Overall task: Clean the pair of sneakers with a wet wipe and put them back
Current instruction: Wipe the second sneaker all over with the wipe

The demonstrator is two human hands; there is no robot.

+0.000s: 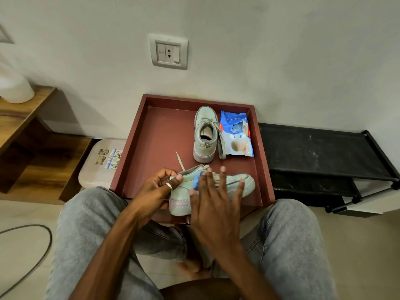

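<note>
A pale mint sneaker (239,182) lies on its side at the front edge of the dark red tray (158,135), toe pointing right. My left hand (154,191) grips its heel collar. My right hand (213,200) lies flat over the shoe's side, fingers spread, pressing a blue wet wipe (198,180) against it; most of the wipe is hidden under the palm. The second sneaker (205,133) stands upright at the back of the tray, heel toward me. The blue wet wipe packet (237,135) lies open right beside it.
The tray rests on a pale stool (97,167) against the wall. A black shoe rack (320,152) stands to the right, a wooden shelf (23,118) to the left. A cable (36,256) curves over the floor at left. My knees in grey jeans frame the tray.
</note>
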